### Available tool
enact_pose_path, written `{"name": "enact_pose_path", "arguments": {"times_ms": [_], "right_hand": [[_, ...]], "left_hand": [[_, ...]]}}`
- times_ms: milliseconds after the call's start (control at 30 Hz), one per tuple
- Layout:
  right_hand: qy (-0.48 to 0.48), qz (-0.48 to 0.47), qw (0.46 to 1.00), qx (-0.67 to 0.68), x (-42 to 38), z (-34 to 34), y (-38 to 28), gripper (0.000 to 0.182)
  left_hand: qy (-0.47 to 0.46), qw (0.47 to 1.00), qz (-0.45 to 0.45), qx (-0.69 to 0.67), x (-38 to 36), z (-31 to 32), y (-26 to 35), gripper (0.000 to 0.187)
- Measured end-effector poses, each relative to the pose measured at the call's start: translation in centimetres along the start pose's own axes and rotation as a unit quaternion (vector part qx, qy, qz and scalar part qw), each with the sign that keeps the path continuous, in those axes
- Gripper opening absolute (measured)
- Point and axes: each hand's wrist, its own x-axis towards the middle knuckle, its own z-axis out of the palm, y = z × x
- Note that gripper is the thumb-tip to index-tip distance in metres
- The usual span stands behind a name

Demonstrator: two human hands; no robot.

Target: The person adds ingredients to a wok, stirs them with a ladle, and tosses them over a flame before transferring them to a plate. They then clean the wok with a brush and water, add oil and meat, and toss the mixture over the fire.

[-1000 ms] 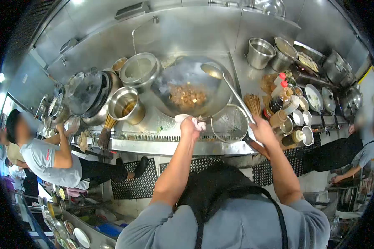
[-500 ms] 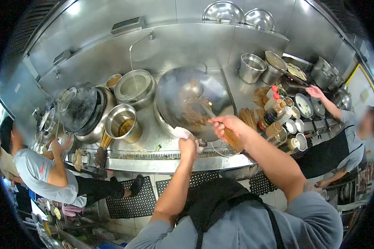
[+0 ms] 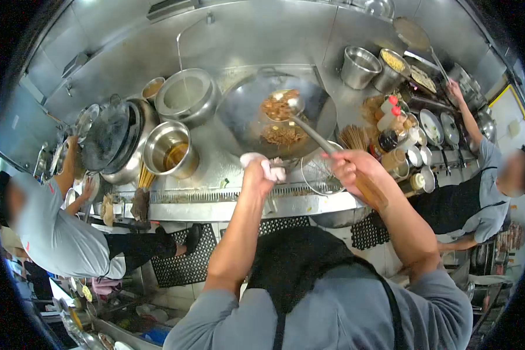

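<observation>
My left hand (image 3: 256,176) is closed on a white cloth (image 3: 263,165) at the near handle of a large dark wok (image 3: 230,119). The cloth hides most of that handle. In my right hand (image 3: 356,170) is a ladle (image 3: 318,139) with a wooden grip and a metal shaft. Its bowl, heaped with brown chopped food (image 3: 279,106), is above the wok's middle. More brown food (image 3: 284,134) lies in the near part of the wok, and light steam hangs over it.
Left of the wok stand a pot of brownish liquid (image 3: 172,153) and a wide pot under a thin tap (image 3: 186,96). Sauce bottles (image 3: 391,119) and a bamboo brush (image 3: 354,139) are at the right. Co-workers stand left (image 3: 64,221) and right (image 3: 496,198); the right one lifts a round strainer (image 3: 411,34).
My right hand has drawn back and right, and the ladle bowl now holds food. The co-worker at right has raised the strainer off a pot. The co-worker at left has reached forward.
</observation>
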Motion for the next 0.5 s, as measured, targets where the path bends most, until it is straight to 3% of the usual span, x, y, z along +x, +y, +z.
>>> {"name": "enact_pose_path", "arguments": {"times_ms": [100,200,300,333,467,500], "right_hand": [[0.060,-0.044,0.995,-0.073,-2.7,-0.8,0.0,0.020],[0.103,-0.081,0.983,-0.129,-0.2,-3.3,0.3,0.018],[0.131,-0.125,0.949,-0.258,3.9,-3.7,0.5,0.018],[0.137,-0.138,0.932,-0.305,4.9,-2.6,0.9,0.018],[0.045,-0.082,0.973,-0.211,4.7,3.1,2.4,0.018],[0.003,-0.046,0.986,-0.163,3.6,4.6,2.7,0.017]], "left_hand": [[0.027,1.000,-0.002,-0.003,-4.3,0.5,-0.4,0.009],[-0.004,1.000,-0.005,0.000,-3.2,-0.7,-0.6,0.008],[0.065,0.977,0.103,0.174,-4.9,1.1,-1.2,0.009],[0.099,0.958,0.139,0.229,-6.1,2.4,-1.2,0.010],[0.138,0.853,0.299,0.406,-4.0,0.3,-2.3,0.016],[0.147,0.784,0.402,0.451,-1.0,-2.5,-2.9,0.016]]}}
